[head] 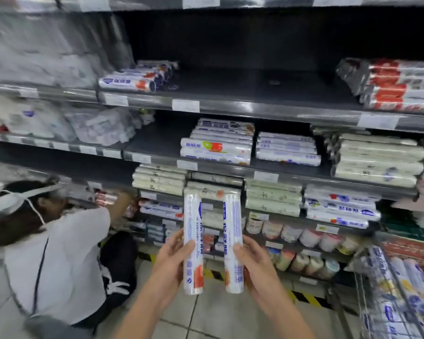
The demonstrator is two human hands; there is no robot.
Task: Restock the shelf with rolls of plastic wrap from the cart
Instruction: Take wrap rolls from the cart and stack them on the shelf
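My left hand (173,258) is wrapped round one roll of plastic wrap, and my right hand (255,263) is wrapped round another. I call them the left roll (192,223) and the right roll (232,223). Both stand up straight, side by side with a gap between them. Their low ends sit in my hands and their top ends point up at the shelves. The cart (387,277), with more rolls in it, is low on my right, near my right arm.

I think the spot I want is the top shelf (267,79), up and ahead of both hands. It has a wide bare part in the middle. A small stack (130,83) of rolls that look like mine lies at its left end, and red packs (389,89) lie at its right end. Those rolls lie flat, long way going left to right. Mine stand up, so I think each one must be tipped on its side first. My left hand is nearer the small stack.

The front lip (230,105) of that shelf comes first, so a roll must go up over it. A person (66,241) crouches low on my left, well under that path
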